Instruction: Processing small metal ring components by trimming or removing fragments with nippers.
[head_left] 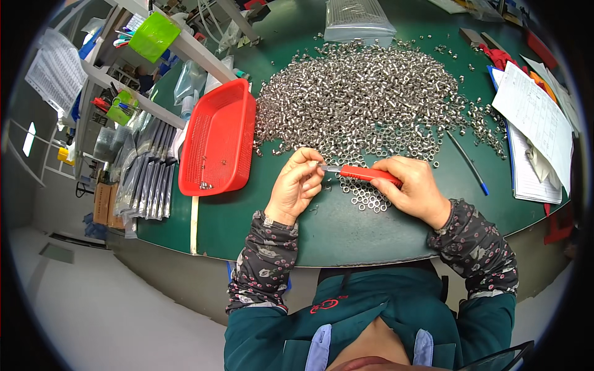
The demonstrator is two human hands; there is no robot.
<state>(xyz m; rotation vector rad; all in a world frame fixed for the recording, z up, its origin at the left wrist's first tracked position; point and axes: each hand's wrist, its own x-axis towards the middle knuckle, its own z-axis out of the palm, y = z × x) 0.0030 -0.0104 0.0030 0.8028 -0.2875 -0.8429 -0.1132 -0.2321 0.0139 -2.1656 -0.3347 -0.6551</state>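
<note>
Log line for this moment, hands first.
left hand: pinching small piece | right hand: gripping red-handled tool, tip at left hand | red basket: left of metal-part pile

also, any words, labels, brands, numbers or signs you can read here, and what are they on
No wording is clear enough to quote.
Hanging sheet at upper left: rows of print, too small.
Loose sheet at right: printed grid, too small.
Green jacket: red emblem, lettering beside it unclear.
Red-handled tool in the right hand: none discernible.
</note>
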